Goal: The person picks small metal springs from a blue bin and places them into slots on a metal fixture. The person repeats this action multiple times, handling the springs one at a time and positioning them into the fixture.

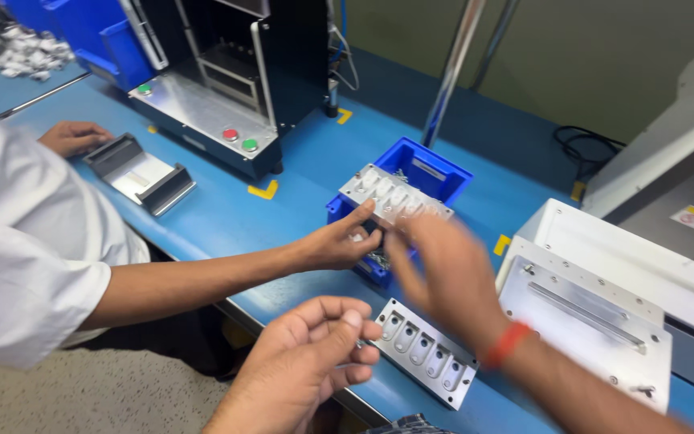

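Our left hand (pixel 307 358) pinches its fingers shut; our blurred right hand (pixel 443 273) spreads open above the grey slotted metal plate (pixel 426 352).

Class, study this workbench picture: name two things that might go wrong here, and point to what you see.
1. The right hand and a co-worker's hand both reach the metal tray lying across the blue bin; fingers might collide, or the tray tip.
2. The second slotted tray lies near the table edge beside the left hand; a nudge might push it off.
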